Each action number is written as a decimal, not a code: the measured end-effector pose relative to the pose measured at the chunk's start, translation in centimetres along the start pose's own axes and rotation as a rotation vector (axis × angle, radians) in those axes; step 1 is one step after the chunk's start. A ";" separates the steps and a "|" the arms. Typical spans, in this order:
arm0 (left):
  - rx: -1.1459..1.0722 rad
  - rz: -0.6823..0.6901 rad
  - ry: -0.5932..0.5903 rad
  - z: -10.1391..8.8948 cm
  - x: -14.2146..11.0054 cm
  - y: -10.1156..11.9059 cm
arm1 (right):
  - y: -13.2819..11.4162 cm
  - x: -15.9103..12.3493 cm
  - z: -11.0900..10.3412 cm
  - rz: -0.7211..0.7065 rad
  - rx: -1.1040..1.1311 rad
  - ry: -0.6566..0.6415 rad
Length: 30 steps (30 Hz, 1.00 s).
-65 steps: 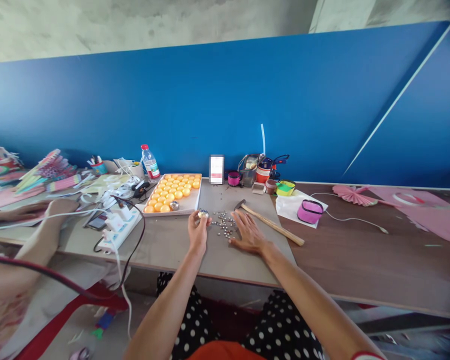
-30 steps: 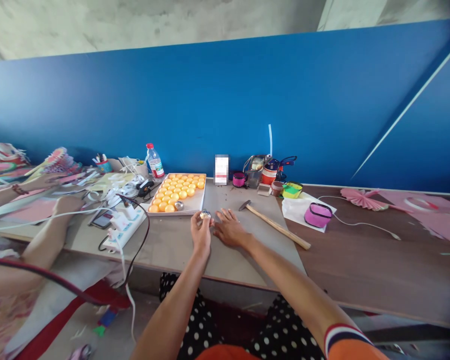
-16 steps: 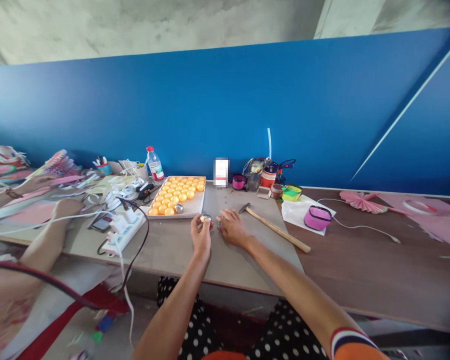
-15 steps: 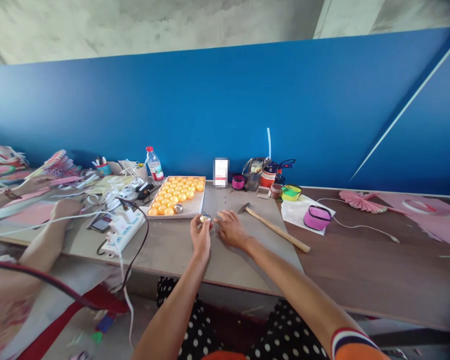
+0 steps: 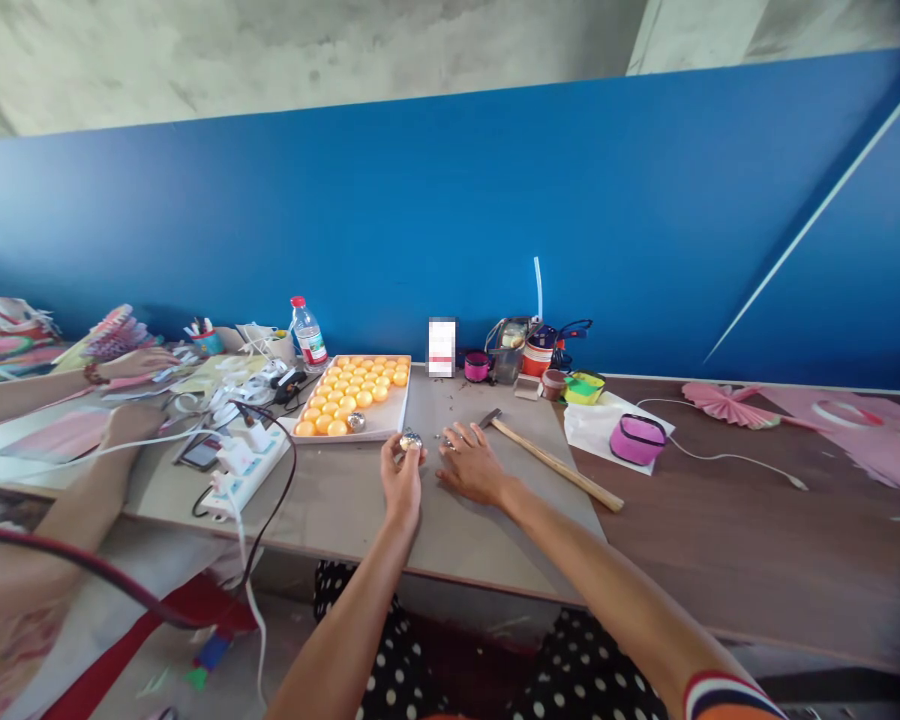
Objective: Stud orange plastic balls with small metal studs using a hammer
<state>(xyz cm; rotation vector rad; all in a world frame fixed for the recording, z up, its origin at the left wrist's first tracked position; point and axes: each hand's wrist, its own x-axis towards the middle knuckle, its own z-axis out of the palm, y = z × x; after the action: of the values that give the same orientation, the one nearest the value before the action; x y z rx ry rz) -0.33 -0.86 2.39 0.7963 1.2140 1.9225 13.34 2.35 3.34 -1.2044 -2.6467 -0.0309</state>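
Note:
My left hand (image 5: 402, 468) is raised a little off the grey board (image 5: 360, 495) and is closed on a small shiny studded ball (image 5: 410, 440). Just to its right, my right hand (image 5: 471, 462) lies palm down with fingers spread over a scatter of small metal beads (image 5: 448, 436). A white tray (image 5: 391, 415) of orange balls (image 5: 349, 390) sits just beyond my left hand, with one silver ball (image 5: 356, 422) in its near row. A wooden-handled hammer (image 5: 551, 461) lies to the right of my right hand.
A water bottle (image 5: 305, 333), a small card (image 5: 441, 347) and several cups and pots (image 5: 529, 358) line the blue wall. A pink pouch (image 5: 637, 439) rests on white paper. A power strip (image 5: 241, 473) with cables lies at left, beside another person's arms (image 5: 94, 475).
My right hand slid left from the bead pile toward the ball, then back slightly right onto the beads. My left hand kept holding the ball. The person at left reached a hand out.

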 end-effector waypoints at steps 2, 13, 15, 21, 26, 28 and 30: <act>0.001 0.006 -0.005 0.0 0.0 -0.1 | 0.1 0.3 0.0 -0.002 0.031 0.005; 0.020 -0.001 0.011 -0.1 0.1 -0.2 | 1.6 0.6 0.1 -0.003 0.014 -0.027; 0.031 0.003 0.003 -0.1 0.0 -0.1 | 1.9 0.3 -0.4 -0.012 0.018 -0.002; 0.013 0.003 -0.011 0.0 -0.1 0.0 | 1.3 2.0 -0.2 -0.061 0.037 0.018; 0.005 -0.015 -0.002 0.0 -0.1 0.0 | 0.6 3.3 0.4 -0.078 0.012 -0.032; 0.011 -0.024 0.001 0.0 -0.2 0.0 | 0.9 2.8 0.1 -0.084 0.013 -0.030; 0.014 -0.030 -0.001 0.0 -0.2 0.2 | 1.4 1.7 -0.4 -0.086 0.049 -0.023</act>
<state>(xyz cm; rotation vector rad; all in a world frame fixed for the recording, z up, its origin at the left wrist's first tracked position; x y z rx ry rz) -0.21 -1.09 2.55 0.7823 1.2335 1.8911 13.37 4.54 3.96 -1.0817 -2.7015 0.0329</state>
